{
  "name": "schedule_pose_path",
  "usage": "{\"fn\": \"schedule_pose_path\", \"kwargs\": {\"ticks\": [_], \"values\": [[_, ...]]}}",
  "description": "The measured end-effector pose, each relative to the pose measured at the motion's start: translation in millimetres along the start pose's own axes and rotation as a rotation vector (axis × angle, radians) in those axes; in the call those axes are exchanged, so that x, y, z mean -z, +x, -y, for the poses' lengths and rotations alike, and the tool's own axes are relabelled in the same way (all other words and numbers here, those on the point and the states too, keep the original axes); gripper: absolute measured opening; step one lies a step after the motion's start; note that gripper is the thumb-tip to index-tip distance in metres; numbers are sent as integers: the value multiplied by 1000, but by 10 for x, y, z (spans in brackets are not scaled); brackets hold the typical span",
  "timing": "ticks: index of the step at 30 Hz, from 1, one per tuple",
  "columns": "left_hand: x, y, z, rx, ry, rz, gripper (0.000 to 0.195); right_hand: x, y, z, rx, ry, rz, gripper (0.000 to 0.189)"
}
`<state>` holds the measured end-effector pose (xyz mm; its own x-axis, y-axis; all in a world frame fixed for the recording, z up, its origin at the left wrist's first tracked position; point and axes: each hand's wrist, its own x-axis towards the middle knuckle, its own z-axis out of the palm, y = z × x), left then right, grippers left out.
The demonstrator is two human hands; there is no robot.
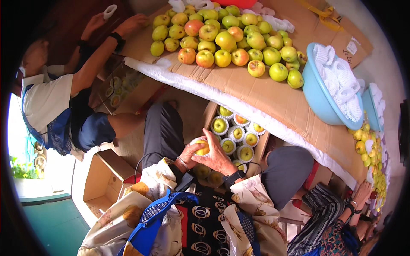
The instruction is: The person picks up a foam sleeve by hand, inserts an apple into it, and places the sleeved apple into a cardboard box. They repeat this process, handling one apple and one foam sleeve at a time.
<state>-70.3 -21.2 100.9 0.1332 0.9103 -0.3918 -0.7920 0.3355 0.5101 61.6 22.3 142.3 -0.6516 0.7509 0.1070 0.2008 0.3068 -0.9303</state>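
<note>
Both my hands are around a yellow-green apple point(202, 149) in a white foam net, held above a carton between my knees. My left hand point(187, 156) grips its left side. On the other side, my right hand point(219, 158) cups it with the thumb and fingers extended, hiding part of the fruit. Below and beyond them, the cardboard carton point(265, 140) holds several apples point(219, 125), each in a white foam net. My forearms cover the carton's near end.
A heap of loose apples point(224, 40) lies on the cardboard-covered table point(237, 86). Foam nets fill a blue basin point(309, 92) at right. One co-worker point(48, 105) sits left, holding a foam net point(110, 11); another's hands point(362, 193) are at right. An open carton point(99, 179) stands lower left.
</note>
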Motion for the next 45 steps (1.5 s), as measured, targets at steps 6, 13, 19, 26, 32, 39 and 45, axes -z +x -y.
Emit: {"fn": "schedule_pose_path", "kwargs": {"ticks": [6,13,19,26,32,39,45], "values": [[44,61,-120,-306,12,-157,32,-94,-43,-154,-476,482,-106,50],[46,-101,-111,-339,233,-215,34,-443,-102,-108,-764,1072,-116,33],[83,-300,-139,-331,164,-182,31,-634,-185,56,-777,1140,-258,28],[427,-2,112,-404,281,-109,39,-685,-167,-454,-678,936,-288,22],[312,105,103,-141,-21,46,56,-422,-194,-486,-607,918,-377,23],[502,127,280,3,295,-84,48,-324,-294,-747,-654,807,-364,31],[578,194,336,-43,160,-45,33,-324,-307,-865,-648,774,-251,36]]}}
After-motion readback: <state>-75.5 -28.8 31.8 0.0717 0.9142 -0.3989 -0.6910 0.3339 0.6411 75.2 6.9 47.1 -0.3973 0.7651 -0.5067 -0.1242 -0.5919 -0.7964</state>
